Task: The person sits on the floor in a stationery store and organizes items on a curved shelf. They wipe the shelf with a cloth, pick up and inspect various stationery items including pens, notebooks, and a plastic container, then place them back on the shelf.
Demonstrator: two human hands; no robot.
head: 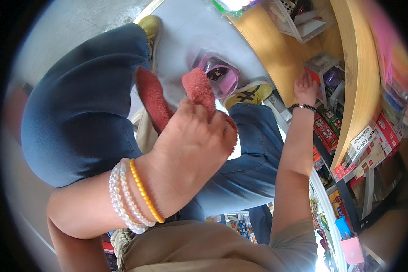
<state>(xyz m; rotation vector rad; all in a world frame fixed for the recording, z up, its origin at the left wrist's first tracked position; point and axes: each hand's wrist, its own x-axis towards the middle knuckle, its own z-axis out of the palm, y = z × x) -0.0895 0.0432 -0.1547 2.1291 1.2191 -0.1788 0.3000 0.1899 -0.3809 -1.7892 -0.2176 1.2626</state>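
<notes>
A crumpled red terry cloth (199, 86) is bunched in my left hand (193, 136), which is in front of my knees. Its ends hang out past the fingers, and part of it is hidden under the palm. Bead bracelets circle that wrist. My right hand (306, 90) reaches over to a wooden shelf (275, 44). Its fingers are at a transparent plastic box (323, 73) with a red part and a purple thing inside. Whether they grip the box or only touch it, I cannot tell.
A pink-rimmed container (222, 76) stands on the floor between my yellow shoes. Farther along the shelf is another transparent bin (295, 22). Red packages (324, 131) are stacked below my right hand. A curved wooden edge (357, 78) and printed boxes (370, 146) border the right side.
</notes>
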